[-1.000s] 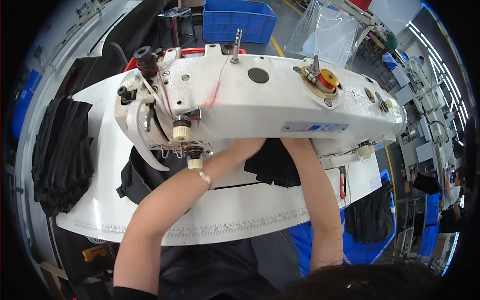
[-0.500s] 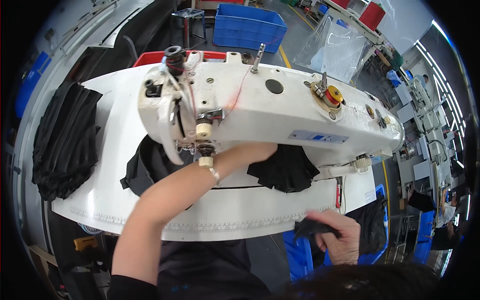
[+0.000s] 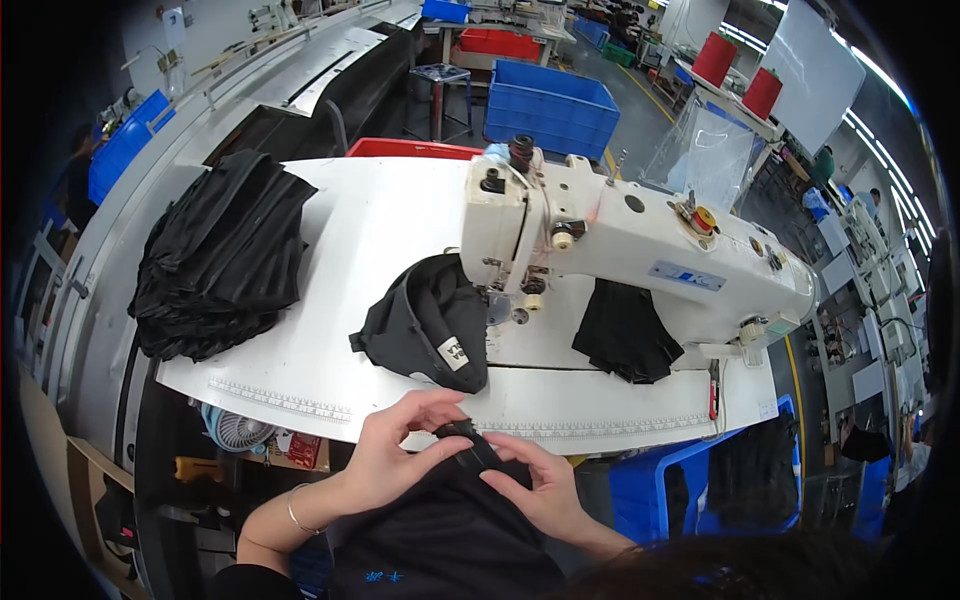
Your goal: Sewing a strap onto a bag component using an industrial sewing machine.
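At lower centre, the left hand (image 3: 388, 458) and right hand (image 3: 548, 492), fingertips nearly closed, pinch a narrow black fabric strip (image 3: 474, 452) (probably light, soft; best held by its ends).

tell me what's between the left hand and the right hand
In the head view, a black strip lies between the left hand and the right hand, pinched at their fingertips.

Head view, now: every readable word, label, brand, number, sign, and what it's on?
White label on the black fabric piece: dark print, not quoted.
Plate on the sewing machine: lettering, not quoted.
Dark garment on the person: blue stitched characters, not quoted.
Ruler strip along the table's near edge: numbers too small to read.
Small sticker at the table's right end: too small to read.
Held black strip: none visible.
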`<state>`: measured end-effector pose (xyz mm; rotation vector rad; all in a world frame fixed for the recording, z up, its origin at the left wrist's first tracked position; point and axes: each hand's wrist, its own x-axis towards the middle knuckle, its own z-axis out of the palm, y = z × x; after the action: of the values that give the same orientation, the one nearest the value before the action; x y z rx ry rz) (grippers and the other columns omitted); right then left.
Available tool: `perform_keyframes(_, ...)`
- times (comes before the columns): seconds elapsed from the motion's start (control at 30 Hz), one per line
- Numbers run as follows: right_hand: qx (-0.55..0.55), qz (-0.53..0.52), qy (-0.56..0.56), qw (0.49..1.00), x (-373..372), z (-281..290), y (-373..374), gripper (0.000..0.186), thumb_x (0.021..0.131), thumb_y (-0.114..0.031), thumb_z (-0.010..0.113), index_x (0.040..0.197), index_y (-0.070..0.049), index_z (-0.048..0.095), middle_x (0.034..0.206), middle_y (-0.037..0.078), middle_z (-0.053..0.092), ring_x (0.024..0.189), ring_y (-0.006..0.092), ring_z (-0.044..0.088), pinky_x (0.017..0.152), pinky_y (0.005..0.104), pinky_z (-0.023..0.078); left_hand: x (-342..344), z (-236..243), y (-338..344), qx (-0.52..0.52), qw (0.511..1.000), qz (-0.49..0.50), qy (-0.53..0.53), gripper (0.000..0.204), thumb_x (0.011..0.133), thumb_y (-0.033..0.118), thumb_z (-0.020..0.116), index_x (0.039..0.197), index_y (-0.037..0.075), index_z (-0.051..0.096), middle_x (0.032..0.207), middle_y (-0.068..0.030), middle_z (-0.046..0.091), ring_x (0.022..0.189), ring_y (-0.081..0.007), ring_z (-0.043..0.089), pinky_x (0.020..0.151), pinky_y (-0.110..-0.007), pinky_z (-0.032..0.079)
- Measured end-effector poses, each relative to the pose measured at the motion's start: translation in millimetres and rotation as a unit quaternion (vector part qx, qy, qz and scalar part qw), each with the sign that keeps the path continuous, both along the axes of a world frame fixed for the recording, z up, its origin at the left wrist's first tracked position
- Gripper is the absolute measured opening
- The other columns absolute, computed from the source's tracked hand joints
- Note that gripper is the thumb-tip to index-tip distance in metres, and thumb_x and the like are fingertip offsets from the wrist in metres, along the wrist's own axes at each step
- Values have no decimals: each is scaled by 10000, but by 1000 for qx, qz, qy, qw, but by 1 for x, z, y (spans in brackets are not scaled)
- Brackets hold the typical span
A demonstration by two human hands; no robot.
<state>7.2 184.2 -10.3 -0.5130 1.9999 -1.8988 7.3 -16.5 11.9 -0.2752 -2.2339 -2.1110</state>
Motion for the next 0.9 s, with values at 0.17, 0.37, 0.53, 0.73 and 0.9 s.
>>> perform_keyframes(0.17, -64, -54, 125, 989, -11, 10, -25, 289, 779, 91, 637, 1062, 35, 612, 956, 110, 620, 910, 153, 574, 808, 233, 441, 3, -4, -8, -26, 995, -18, 94, 263, 769, 14, 699, 1019, -8, 622, 1126, -112, 565, 838, -132, 629, 767, -253, 516)
perform_keyframes(0.37, -33, -152, 186, 970, -5, 6, -35, 234, 771, 30, 682, 1001, 26, 640, 916, 100, 636, 794, 156, 610, 732, 240, 473, 6, -14, -5, 81, 996, -28, 28, 151, 788, -77, 631, 933, -35, 637, 1095, -105, 507, 942, -142, 556, 796, -246, 475)
perform_keyframes(0.53, -69, -171, 145, 972, 1, -5, -38, 179, 774, 64, 659, 949, 39, 629, 919, 115, 624, 820, 170, 607, 745, 244, 472, 10, -32, 6, 114, 993, -9, 34, 110, 858, -18, 563, 967, -14, 547, 1043, -84, 484, 975, -129, 488, 852, -255, 415)
perform_keyframes(0.73, -264, -281, 124, 914, 13, -25, -29, 52, 909, 21, 438, 958, 17, 454, 959, 146, 534, 928, 270, 579, 903, 396, 429, 24, -44, -7, 372, 924, 82, -28, 96, 953, 125, 458, 971, 32, 470, 975, -74, 499, 975, -165, 484, 872, -290, 385)
perform_keyframes(0.9, -561, -412, -58, 716, 16, -35, 83, 150, 971, -133, 430, 927, 8, 458, 721, -3, 395, 608, 50, 400, 552, 203, 370, 57, -72, -134, 436, 862, 254, 36, 120, 945, 123, 490, 1013, 25, 487, 910, -23, 475, 875, -107, 488, 838, -262, 440)
